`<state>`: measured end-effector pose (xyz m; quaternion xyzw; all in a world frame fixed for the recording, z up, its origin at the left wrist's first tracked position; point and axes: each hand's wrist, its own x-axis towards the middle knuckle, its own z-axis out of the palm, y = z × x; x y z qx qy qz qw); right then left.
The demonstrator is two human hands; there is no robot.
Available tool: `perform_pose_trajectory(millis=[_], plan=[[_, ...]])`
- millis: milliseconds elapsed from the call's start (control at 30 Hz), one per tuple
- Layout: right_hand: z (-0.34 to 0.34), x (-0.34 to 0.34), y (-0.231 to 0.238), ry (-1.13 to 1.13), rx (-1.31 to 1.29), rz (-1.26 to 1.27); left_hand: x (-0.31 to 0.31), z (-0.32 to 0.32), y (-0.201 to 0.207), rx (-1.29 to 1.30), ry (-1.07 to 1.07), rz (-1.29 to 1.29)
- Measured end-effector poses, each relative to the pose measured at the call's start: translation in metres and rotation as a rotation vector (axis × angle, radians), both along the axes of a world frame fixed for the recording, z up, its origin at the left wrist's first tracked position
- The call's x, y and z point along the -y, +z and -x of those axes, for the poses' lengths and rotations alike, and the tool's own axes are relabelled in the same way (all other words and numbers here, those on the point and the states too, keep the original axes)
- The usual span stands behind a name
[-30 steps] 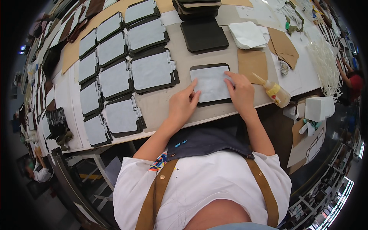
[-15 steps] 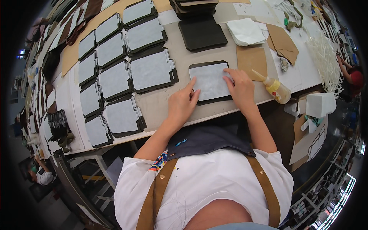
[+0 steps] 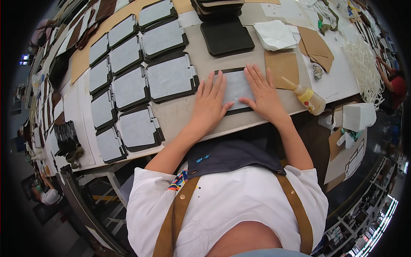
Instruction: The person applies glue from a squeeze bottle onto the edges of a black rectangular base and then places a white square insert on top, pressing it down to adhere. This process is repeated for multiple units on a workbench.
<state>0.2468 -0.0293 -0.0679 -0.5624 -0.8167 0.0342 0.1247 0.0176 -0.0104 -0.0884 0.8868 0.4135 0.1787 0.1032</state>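
Note:
In front of me at the table's near edge lies a black panel (image 3: 239, 110) with a light grey sheet (image 3: 238, 88) on top of it. My left hand (image 3: 209, 103) rests flat over the sheet's left side, fingers stretched away from me. Flat on its right side is my right hand (image 3: 262, 92), fingers extended and thumb pointing inward. The hands cover both side edges of the sheet. A glue bottle (image 3: 311, 100) with a pointed nozzle and yellowish contents lies to the right of my right hand.
Several stacks of grey-faced black panels (image 3: 170, 79) stand in rows on the left. Beyond my hands are a black panel pile (image 3: 227, 37), a white sheet stack (image 3: 275, 35) and a brown card (image 3: 281, 68). White strips (image 3: 361, 68) hang over the right edge. A person (image 3: 398, 88) is at far right.
Both hands have gone from pinching the sheet's side edges to lying flat on it with fingers stretched out. The stacks and bottle stay in place.

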Motion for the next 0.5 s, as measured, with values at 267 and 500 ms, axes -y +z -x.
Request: perform_pose_trajectory(millis=[267,500], plan=[[-0.011,0.016,0.006,-0.132,0.047,0.017,0.006,0.011,-0.001,-0.039,0.077,0.064],[0.009,0.058,0.015,0.085,0.029,0.197,0.033,0.003,0.007,-0.078,-0.272,0.126]])
